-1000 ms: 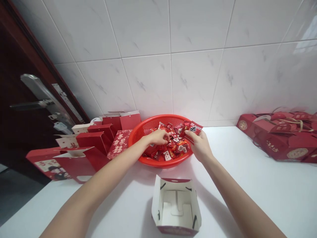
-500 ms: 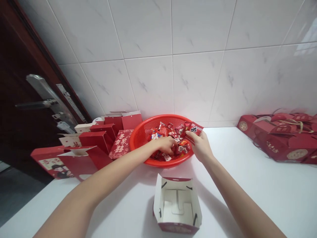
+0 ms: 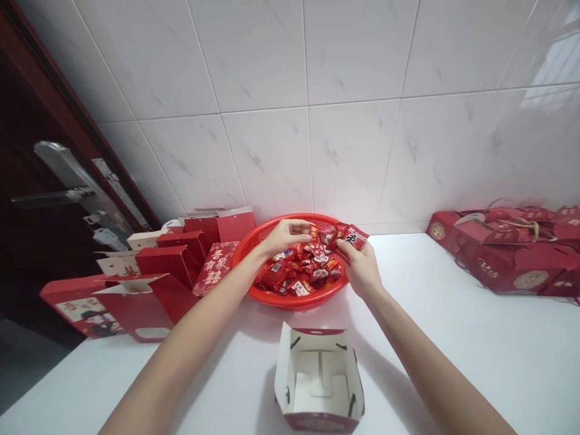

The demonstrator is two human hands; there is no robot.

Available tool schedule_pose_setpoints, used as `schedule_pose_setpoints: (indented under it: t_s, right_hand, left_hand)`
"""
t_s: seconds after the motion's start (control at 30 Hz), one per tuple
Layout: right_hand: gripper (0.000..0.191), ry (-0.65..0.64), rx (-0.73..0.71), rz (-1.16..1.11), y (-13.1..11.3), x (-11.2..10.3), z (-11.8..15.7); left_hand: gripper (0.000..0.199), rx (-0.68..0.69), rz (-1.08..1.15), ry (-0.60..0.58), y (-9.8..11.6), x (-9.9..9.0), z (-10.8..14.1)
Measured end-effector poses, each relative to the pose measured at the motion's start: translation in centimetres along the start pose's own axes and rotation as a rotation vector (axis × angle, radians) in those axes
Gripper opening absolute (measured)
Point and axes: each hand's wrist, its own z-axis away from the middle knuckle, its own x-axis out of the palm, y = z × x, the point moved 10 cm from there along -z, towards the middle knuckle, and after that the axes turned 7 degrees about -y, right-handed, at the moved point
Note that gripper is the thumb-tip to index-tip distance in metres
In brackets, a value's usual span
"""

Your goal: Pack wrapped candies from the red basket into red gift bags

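A red plastic basket (image 3: 244,258) full of small wrapped candies (image 3: 299,272) stands against the wall. Above its right rim, my right hand (image 3: 360,266) is closed on several red candy packets (image 3: 356,237), the largest printed with a dark character. My left hand (image 3: 290,237) hovers over the basket, fingers pinched on a small red and orange candy (image 3: 313,232). Nearer to me on the white table sits an open gift box (image 3: 319,383), dark red outside and white inside, with black cord ends at its corners and nothing inside.
Red paper bags and boxes (image 3: 149,296) stand at the left, beside a flat patterned red box (image 3: 215,269). Closed dark red gift boxes (image 3: 512,251) are grouped at the right. Behind is a tiled wall (image 3: 353,157); a dark door with a metal handle (image 3: 77,193) is at far left.
My left hand has risen from among the candies to above the basket, now with a small candy at its fingertips. My right hand keeps its packets. The view has shifted slightly.
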Motion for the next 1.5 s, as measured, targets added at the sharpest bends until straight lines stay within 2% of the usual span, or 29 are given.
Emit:
schedule_pose_setpoints:
  t_s: [0.1,0.23,0.33,0.47,0.6,0.83,1.0,1.13,1.3,1.5]
  right_hand:
    - [0.031,0.000,-0.013,0.013,-0.2,0.0,0.0]
    - [0.034,0.003,-0.005,0.033,-0.1,-0.1,0.0]
    - [0.036,0.006,-0.002,0.033,-0.1,-0.2,0.0]
    - [0.035,0.003,-0.002,0.030,-0.1,-0.1,0.0]
    - [0.035,0.023,-0.005,0.051,-0.2,-0.3,0.0]
    - [0.035,-0.005,0.003,0.019,-0.2,0.0,0.1]
    - [0.025,-0.102,0.061,-0.072,-0.5,1.3,0.3]
    - [0.025,-0.197,0.127,-0.095,-1.2,2.6,1.0]
    - [0.034,-0.325,0.076,0.000,-2.5,4.6,2.1]
    - [0.030,-0.295,-0.037,0.137,-4.0,4.9,2.9]
  left_hand:
    - [0.047,0.014,0.036,-0.011,0.7,0.7,0.2]
    - [0.046,-0.003,0.040,-0.091,1.3,2.2,0.5]
    - [0.045,0.005,-0.010,-0.097,1.6,2.4,0.6]
    - [0.042,0.048,-0.064,-0.019,2.3,1.6,0.7]
    - [0.043,0.096,0.010,0.111,3.5,0.8,1.3]
    - [0.044,0.073,-0.013,0.089,4.3,3.9,2.9]
    - [0.046,0.146,0.030,0.262,5.4,3.1,4.1]
    - [0.044,0.217,0.056,0.394,6.1,2.3,5.4]
    - [0.040,0.244,0.096,0.416,6.6,3.0,6.9]
    - [0.035,0.206,0.092,0.371,7.3,3.9,8.0]
